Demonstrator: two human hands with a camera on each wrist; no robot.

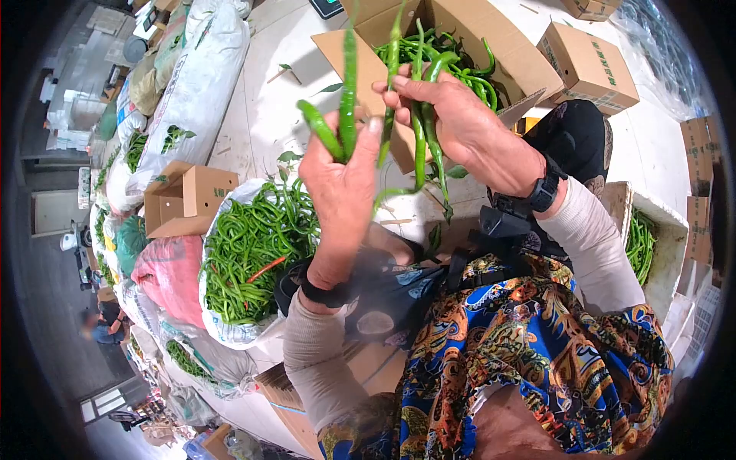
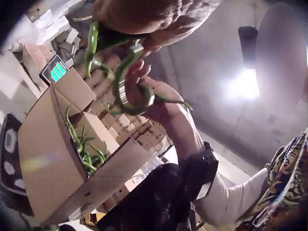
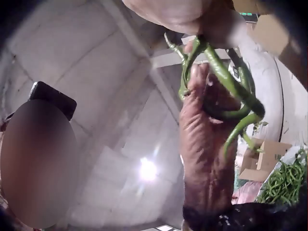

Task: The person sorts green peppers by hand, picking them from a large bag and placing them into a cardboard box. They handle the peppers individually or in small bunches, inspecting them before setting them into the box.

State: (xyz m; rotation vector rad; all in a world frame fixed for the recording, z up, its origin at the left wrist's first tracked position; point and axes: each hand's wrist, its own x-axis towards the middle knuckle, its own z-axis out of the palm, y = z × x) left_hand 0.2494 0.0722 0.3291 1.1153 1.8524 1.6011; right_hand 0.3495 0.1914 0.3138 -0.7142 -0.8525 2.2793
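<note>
In the head view my left hand (image 1: 337, 172) grips long green chili peppers (image 1: 349, 84), which stick up past the thumb and fingers. To its right, my right hand (image 1: 479, 130) pinches several more green chilies (image 1: 418, 138) between thumb and fingers, their ends dangling below. The hands are close together above the floor, in front of an open carton (image 1: 521, 46) with green chilies inside. In the left wrist view a curled chili (image 2: 118, 86) shows between the hands. The right wrist view has chilies (image 3: 224, 74) crossing in front of the left hand (image 3: 207, 130).
A white sack (image 1: 238, 335) heaped with green chilies and one red one stands at left, beside a small open carton (image 1: 207, 199). Large filled sacks (image 1: 207, 92) line the far left. A closed carton (image 1: 594, 65) and a white foam box (image 1: 667, 207) with chilies are at right.
</note>
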